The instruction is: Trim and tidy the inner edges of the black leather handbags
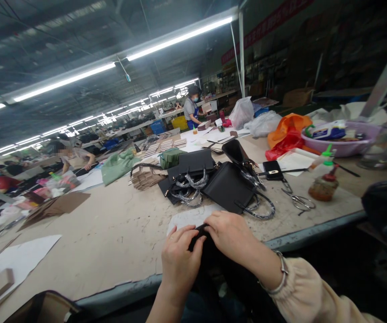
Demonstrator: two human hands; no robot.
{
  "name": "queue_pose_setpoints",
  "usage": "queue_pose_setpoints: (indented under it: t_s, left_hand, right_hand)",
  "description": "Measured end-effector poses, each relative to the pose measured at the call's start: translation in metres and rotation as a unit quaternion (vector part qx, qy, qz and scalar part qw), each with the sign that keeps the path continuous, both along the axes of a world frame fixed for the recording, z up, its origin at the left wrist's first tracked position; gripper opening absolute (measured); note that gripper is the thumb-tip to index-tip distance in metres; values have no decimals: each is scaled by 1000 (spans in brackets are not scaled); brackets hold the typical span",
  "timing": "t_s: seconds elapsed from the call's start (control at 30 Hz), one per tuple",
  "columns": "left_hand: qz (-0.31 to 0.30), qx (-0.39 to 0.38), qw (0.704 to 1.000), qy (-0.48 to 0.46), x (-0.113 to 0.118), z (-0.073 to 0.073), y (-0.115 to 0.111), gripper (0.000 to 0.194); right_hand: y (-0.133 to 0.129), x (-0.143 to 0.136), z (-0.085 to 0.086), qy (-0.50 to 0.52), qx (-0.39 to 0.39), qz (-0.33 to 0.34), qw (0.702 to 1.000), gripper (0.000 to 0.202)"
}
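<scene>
My left hand (181, 255) and my right hand (232, 233) meet at the front edge of the table. Between their fingertips they pinch a thin black piece (200, 230). Most of it is hidden by the fingers, and its kind does not show clearly. A pale sheet (184, 218) lies just beyond my fingers. Past that is a pile of black handbags (228, 186), their handles (196, 181) wrapped in clear plastic.
Scissors (301, 202), a bottle of brown liquid (323, 186) and a green-capped bottle (326, 161) stand or lie at right, before a purple basin (344, 143). White paper (28, 260) lies at left. A green cloth (119, 166) is farther back. Co-workers (190, 110) are at other stations.
</scene>
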State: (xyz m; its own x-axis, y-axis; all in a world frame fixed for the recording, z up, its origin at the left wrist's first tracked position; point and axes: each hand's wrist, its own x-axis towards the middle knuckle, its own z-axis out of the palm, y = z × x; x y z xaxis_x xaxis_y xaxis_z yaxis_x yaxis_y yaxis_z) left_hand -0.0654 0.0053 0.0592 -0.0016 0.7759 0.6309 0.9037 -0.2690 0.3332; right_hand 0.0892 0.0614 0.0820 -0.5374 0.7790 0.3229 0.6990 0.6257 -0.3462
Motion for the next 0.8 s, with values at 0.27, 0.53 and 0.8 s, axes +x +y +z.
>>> queue_pose_setpoints:
  t_s: [0.27, 0.53, 0.8]
  left_hand:
    - [-37, -41, 998, -40, -1, 0, 3, 15]
    - [-50, -72, 994, -60, -1, 3, 3, 14]
    - [-66, -81, 992, -66, -1, 4, 4, 16]
  right_hand:
    - [-2, 1, 1, -7, -1, -8, 1000, 16]
    - [-1, 1, -1, 18, -13, 2, 1000, 14]
    - [-2, 9, 0, 89, 12, 76, 993, 22]
